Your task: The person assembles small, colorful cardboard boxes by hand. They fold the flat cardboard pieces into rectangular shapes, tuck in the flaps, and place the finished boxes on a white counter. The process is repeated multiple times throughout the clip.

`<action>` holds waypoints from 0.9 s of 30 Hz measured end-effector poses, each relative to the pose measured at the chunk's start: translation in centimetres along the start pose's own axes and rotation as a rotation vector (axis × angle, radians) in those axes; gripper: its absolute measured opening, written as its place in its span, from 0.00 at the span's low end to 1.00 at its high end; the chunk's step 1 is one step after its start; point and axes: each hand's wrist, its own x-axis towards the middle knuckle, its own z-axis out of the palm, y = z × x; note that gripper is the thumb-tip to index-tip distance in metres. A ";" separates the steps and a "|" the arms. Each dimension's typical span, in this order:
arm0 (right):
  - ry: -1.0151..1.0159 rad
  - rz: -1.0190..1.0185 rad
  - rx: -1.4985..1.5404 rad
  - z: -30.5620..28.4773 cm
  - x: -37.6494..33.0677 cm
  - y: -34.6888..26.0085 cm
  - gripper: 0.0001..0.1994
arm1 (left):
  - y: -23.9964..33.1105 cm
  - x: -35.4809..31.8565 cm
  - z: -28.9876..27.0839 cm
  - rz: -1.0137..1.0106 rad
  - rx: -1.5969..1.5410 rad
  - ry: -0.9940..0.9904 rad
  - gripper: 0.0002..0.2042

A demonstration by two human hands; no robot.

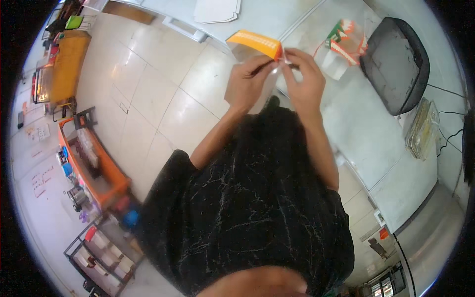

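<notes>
Both my hands are raised in front of me, near the edge of the pale table (368, 128). Between them is a clear plastic bag with a yellow-orange printed header (255, 43). My left hand (247, 81) closes around the lower side of the bag, its fingers bent inward. The thumb and fingers of my right hand (305, 76) pinch the header's right corner, where a small red part shows. The bag's see-through lower portion hangs behind my left hand, and I cannot make out any contents.
On the table lie a clear package with green, orange and white print (346, 44), a black-edged grey bag (396, 64), a plastic-wrapped stack (420, 131) and white sheets (217, 10). An orange cart (111, 180) and a dark rack (101, 257) stand on the left.
</notes>
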 end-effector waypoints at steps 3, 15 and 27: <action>0.051 0.106 0.188 0.3 -0.4 1.1 0.05 | 0.2 0.2 0.0 -0.001 -0.085 0.003 0.10; 0.121 -0.123 -0.137 1.3 -1.2 0.6 0.07 | -0.9 -0.2 1.0 0.033 -0.014 -0.017 0.13; 0.146 0.360 0.627 -0.9 -4.1 5.7 0.22 | 2.2 1.3 -2.5 0.368 0.179 -0.180 0.06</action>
